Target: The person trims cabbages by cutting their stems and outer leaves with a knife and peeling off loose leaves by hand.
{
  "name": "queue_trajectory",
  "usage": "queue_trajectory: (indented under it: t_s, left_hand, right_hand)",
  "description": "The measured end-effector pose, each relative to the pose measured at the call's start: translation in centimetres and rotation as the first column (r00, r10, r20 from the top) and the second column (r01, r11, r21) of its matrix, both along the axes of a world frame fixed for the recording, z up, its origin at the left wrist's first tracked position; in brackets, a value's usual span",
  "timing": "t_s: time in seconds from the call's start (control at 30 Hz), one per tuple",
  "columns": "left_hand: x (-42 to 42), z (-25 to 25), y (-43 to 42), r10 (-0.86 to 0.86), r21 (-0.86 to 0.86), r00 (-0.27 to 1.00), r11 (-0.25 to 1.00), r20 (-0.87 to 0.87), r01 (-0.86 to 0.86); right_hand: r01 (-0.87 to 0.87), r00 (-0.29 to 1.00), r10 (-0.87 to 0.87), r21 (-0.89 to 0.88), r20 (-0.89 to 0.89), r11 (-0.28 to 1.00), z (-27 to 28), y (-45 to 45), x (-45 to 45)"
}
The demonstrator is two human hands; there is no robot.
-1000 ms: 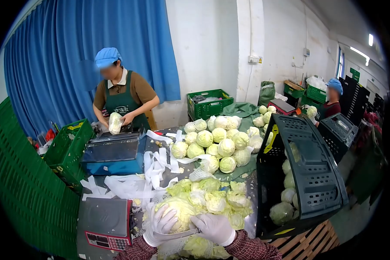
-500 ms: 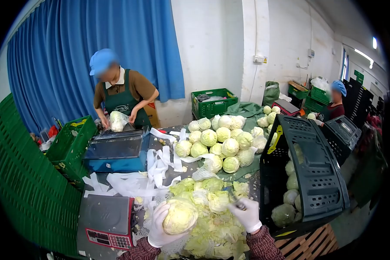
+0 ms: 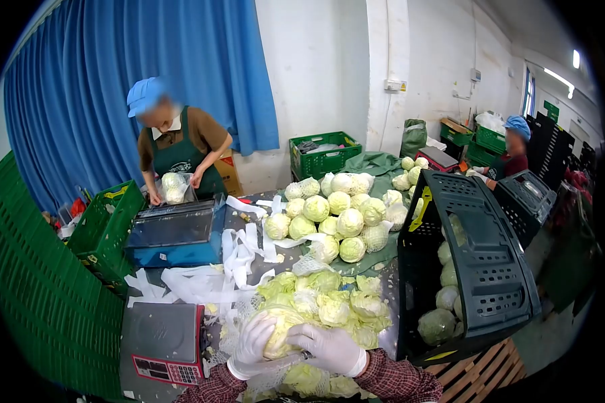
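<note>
A pale green cabbage (image 3: 281,330) rests in my gloved left hand (image 3: 253,338), whose fingers wrap around its left side. My gloved right hand (image 3: 331,347) is closed on what looks like a small knife (image 3: 307,354), of which only a short dark metallic part shows. The fingers of that hand lie against the cabbage's right side. Beneath and beyond both hands spreads a heap of loose cabbage leaves (image 3: 333,307), mixed with white foam netting (image 3: 245,307).
Whole cabbages (image 3: 349,223) are piled on green cloth farther back. A dark crate (image 3: 494,269) holding cabbages stands at right. On the left are a scale (image 3: 165,336), white netting strips (image 3: 202,282) and a blue wrapping machine (image 3: 175,235), where a co-worker (image 3: 181,148) handles a bagged cabbage.
My right hand has moved left from above the leaves to the cabbage, bringing the knife with it. My left hand still holds the cabbage, now tilted differently. The view has shifted slightly.
</note>
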State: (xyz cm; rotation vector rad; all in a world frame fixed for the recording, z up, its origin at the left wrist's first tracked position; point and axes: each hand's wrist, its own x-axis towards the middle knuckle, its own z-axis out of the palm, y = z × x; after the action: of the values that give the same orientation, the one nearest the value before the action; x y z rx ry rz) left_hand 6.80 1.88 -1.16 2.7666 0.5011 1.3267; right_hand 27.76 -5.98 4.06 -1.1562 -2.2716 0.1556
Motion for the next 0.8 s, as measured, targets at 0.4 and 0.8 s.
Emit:
queue_trajectory:
  t_s: [0.4, 0.8]
  left_hand:
    - [-1.1, -0.2, -1.0, 0.090, -0.631, 0.952, 0.766, 0.292, 0.122]
    - [-1.7, -3.6, -1.2, 0.329, -0.600, 0.609, -0.140, 0.722, 0.788]
  right_hand:
    - [0.248, 0.553, -0.260, -0.142, -0.791, 0.958, -2.5, 1.2, 3.6]
    - [0.148, 0.775, -0.327, -0.349, -0.541, 0.925, -2.4, 1.1, 1.2]
